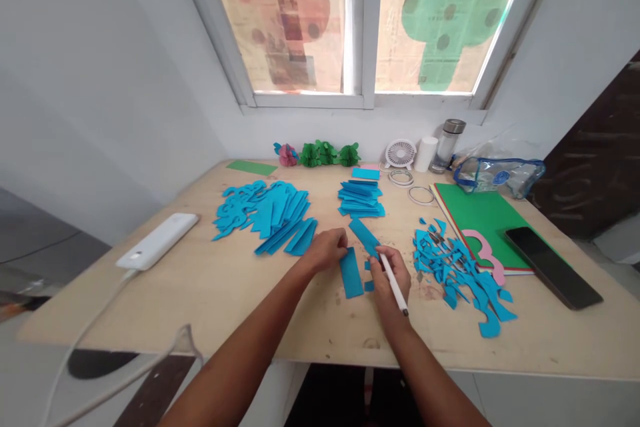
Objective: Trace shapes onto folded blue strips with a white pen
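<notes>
My left hand [327,250] is closed, its fingertips at the upper left edge of a blue paper strip [352,275] in front of me. A white pen [395,285], slanting with its dark end toward me, is in my right hand [393,280]. The right fingertips also touch the lower end of a second blue strip [364,235]. Small blue paper pieces [369,276] show between the first strip and the right hand, partly hidden. Beyond the hands lies a stack of folded blue paper [361,199]. Left of them are more folded blue strips [283,213] and curly blue cut-outs [235,208].
Blue scraps [453,267] are heaped at right, beside green card sheets [483,227], a pink cut-out [484,253] and a black phone [553,267]. A white power bank [157,240] with a cable lies left. Along the back stand a fan [401,154], a bottle [447,147] and green paper ornaments [325,153].
</notes>
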`<state>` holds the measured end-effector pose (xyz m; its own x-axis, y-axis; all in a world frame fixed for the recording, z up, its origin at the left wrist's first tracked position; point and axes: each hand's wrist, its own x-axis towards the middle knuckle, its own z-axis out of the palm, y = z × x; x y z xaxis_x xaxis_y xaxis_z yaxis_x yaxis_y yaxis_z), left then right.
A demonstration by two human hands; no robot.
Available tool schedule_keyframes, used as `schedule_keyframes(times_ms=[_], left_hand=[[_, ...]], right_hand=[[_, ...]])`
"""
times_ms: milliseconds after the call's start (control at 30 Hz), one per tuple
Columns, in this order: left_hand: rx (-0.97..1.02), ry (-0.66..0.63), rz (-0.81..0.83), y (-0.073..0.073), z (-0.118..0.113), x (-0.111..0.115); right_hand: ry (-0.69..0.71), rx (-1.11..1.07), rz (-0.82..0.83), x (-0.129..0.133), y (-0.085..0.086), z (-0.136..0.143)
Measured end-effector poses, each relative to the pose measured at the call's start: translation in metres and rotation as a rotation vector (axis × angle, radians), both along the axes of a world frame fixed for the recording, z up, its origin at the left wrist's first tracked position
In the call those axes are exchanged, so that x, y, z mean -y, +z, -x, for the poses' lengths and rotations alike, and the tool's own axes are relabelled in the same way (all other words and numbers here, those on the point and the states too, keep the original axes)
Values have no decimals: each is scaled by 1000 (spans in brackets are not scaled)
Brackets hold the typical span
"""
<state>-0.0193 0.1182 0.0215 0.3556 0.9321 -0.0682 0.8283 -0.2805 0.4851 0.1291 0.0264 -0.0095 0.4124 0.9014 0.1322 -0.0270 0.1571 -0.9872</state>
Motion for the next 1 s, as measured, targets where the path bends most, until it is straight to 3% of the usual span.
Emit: schedule_keyframes(times_ms=[133,267,333,400,533,700,833,1000], left_hand=[[117,-67,37,30,42,0],[129,-31,17,61,96,-26],[93,10,-20,66,113,-43],[56,75,-89,62,117,-55],[16,155,-236,37,87,-48],[34,4,-214,4,20,-25],[49,37,-180,-11,-12,-35],[83,116,-146,-20,-29,-53]], right_hand=[[-17,-11,14,1,2,2],[-6,-27,18,2,3,4],[-2,-30,8,3,3,5],[-13,-30,-2,2,1,5],[-72,-29,-20,0,0,3],[-141,-28,-50,-2,3,1],[-182,-18,-58,-1,5,0],[-201,-13,-63,-2,4,0]])
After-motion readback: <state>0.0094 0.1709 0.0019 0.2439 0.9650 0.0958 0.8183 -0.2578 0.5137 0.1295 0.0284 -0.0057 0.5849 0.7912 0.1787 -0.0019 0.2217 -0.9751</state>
